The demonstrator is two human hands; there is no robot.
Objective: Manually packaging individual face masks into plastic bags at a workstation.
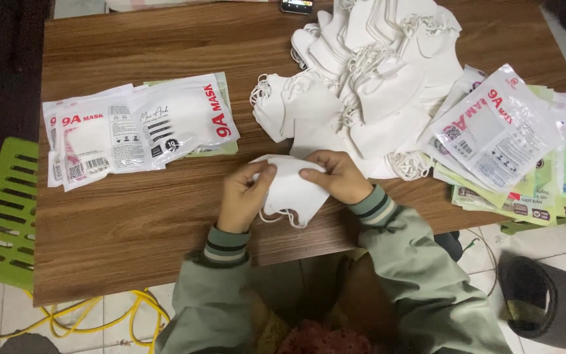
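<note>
Both my hands hold a small stack of white face masks (291, 190) just above the near part of the wooden table (132, 223). My left hand (245, 196) grips the stack's left edge with the thumb on top. My right hand (339, 176) pinches its upper right edge. Ear loops hang from the stack's lower edge. Directly beyond my hands lies a large loose heap of white masks (368, 78).
Filled clear mask packets (132, 128) lie at the table's left. A fanned pile of empty printed packets (502, 141) lies at the right. A dark phone (296, 6) sits at the far edge. A green plastic stool (1, 210) and yellow cable (99, 314) are left of the table.
</note>
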